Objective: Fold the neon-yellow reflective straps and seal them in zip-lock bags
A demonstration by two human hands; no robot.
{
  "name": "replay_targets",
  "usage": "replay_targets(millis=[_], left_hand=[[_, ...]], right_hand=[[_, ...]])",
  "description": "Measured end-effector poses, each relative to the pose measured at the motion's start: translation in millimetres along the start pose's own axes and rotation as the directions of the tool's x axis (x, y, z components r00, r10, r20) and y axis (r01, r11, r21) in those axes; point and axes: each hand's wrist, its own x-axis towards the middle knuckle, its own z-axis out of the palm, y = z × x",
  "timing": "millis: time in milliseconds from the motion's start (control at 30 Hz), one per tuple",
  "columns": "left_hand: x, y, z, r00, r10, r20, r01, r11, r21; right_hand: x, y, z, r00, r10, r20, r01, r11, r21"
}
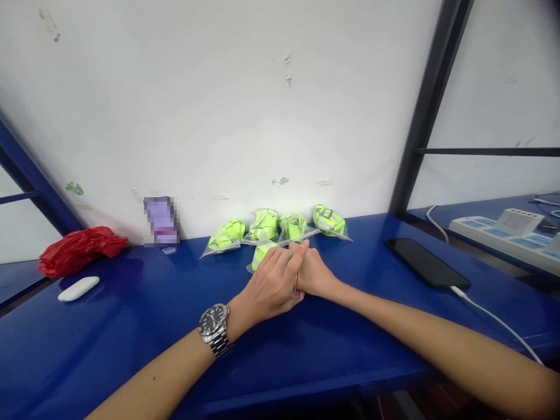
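My left hand (271,283), with a metal watch (213,324) on its wrist, and my right hand (317,273) meet at the middle of the table. Both have closed fingers at a clear plastic zip bag (262,252) holding a folded neon-yellow reflective vest. A red strip of its edge shows between the hands; my left hand hides much of the bag. Behind it, against the wall, lie similar bagged vests: one at the left (226,234), two in the middle, and another at the right (329,220).
A blue table (350,350) runs along a white wall. On the left are a red plastic bag (83,249), a white oval case (79,289) and a propped-up phone (161,220). A dark phone (426,262) with a white cable lies right, near a power strip (507,236).
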Motion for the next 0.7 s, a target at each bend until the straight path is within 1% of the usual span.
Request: replay_targets(millis=[33, 100, 167, 200, 233, 267, 333, 433, 500, 600, 700], left_hand=[[-1.2, -2.6, -0.1, 1.0, -0.016, -0.016, 0.016, 1.0, -0.016], [-4.2, -8.8, -1.6, 0.997, -0.051, -0.06, 0.048, 0.998, -0.049], [-6.9, -14.3, -4.0, 0.99, -0.083, -0.114, 0.075, 0.994, -0.073], [-8.0, -16.1, -5.1, 0.986, -0.097, -0.136, 0.087, 0.993, -0.08], [-8.8, -17.1, -6.0, 0.984, -0.106, -0.145, 0.094, 0.992, -0.086], [-9.3, -17.1, -6.6, 0.984, -0.106, -0.141, 0.093, 0.991, -0.093], [-9.1, -14.6, -6.6, 0.992, -0.076, -0.102, 0.066, 0.993, -0.103], [-6.5, -7.0, -5.3, 0.999, 0.005, -0.039, -0.007, 0.997, -0.073], [-4.2, -1.5, -4.3, 0.999, 0.04, -0.011, -0.04, 0.998, -0.039], [-1.7, 5.0, -3.1, 0.998, 0.062, 0.02, -0.062, 0.998, 0.006], [-0.9, 9.5, -2.3, 0.996, 0.077, 0.047, -0.079, 0.996, 0.044]], right_hand=[[1.6, 1.8, -3.4, 0.999, -0.027, 0.038, 0.024, 0.998, 0.063], [4.6, 5.1, -12.8, 0.986, -0.084, 0.145, 0.043, 0.963, 0.265], [6.4, 8.1, -22.0, 0.949, -0.12, 0.291, -0.036, 0.877, 0.479], [6.9, 9.7, -24.9, 0.927, -0.131, 0.351, -0.089, 0.833, 0.545], [7.0, 11.3, -25.9, 0.913, -0.133, 0.386, -0.128, 0.804, 0.581], [6.7, 12.8, -25.0, 0.913, -0.124, 0.39, -0.143, 0.796, 0.588], [5.4, 14.9, -18.3, 0.944, -0.077, 0.321, -0.112, 0.84, 0.531], [2.5, 14.5, -4.5, 0.983, -0.012, 0.183, -0.057, 0.927, 0.37], [0.6, 12.2, 1.3, 0.993, 0.009, 0.122, -0.042, 0.962, 0.27], [-2.3, 8.9, 3.2, 0.999, 0.009, 0.052, -0.016, 0.99, 0.137], [-5.2, 7.5, 2.0, 1.0, 0.006, 0.028, -0.007, 0.999, 0.05]])
